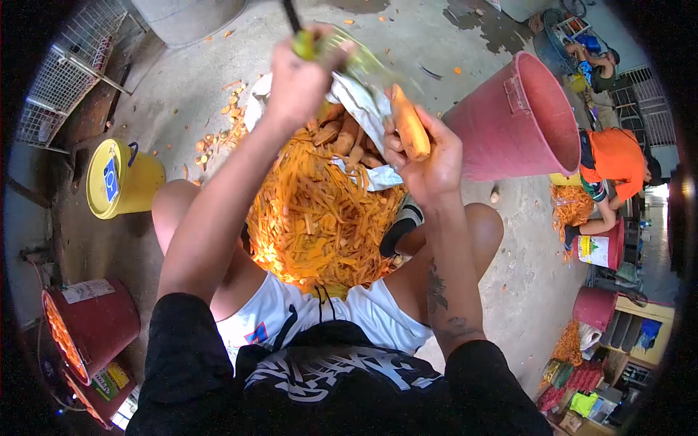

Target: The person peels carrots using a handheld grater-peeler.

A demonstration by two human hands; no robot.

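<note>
The carrot (411, 125) is up in front of you, over the far right side of a big peel pile (313, 211). Your right hand (432, 156) is wrapped around its lower part, with the thumb on one side and the fingers on the other. The palm is turned up, and the carrot leans with its top end a little to the left. Your right arm (454, 276) points almost straight out. Your left hand (302, 80) is curled tight on a tool (305, 46) with a black part and a green part. Your left arm (225, 196) reaches out farther and slants in toward the middle. The tool's far end is blurry, so I cannot tell if it touches the carrot. Brown carrots (347, 138) and a white sack (365, 112) are at the far side of the pile. A big red tub (494, 123) is on the right, and a yellow bucket (134, 185) is on the left.
</note>
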